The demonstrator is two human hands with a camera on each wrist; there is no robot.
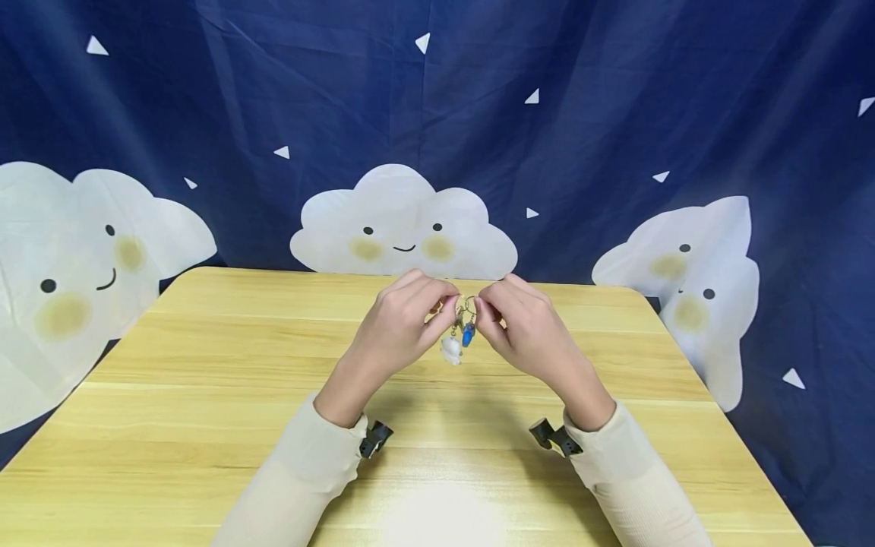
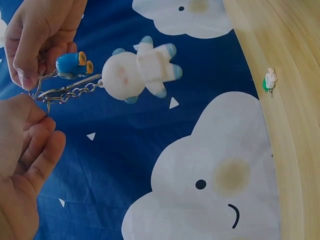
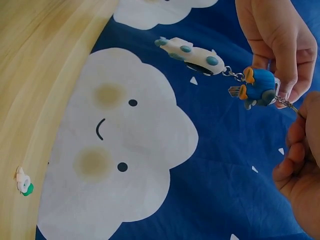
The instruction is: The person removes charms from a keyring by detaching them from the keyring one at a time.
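Both hands meet over the far part of the table, fingertips close together. My left hand pinches a metal key ring, from which a white figure charm with pale blue limbs hangs on a short chain. My right hand pinches a thin metal ring between thumb and index finger. A small blue charm with orange feet dangles at that ring, next to the white one. In the left wrist view a silvery metal piece lies alongside the chain. The fingertips partly hide where the rings join.
A small white and green charm lies on the wooden table, hidden in the head view. Behind the table hangs a dark blue cloth printed with white clouds. Black wrist cameras sit at both cuffs.
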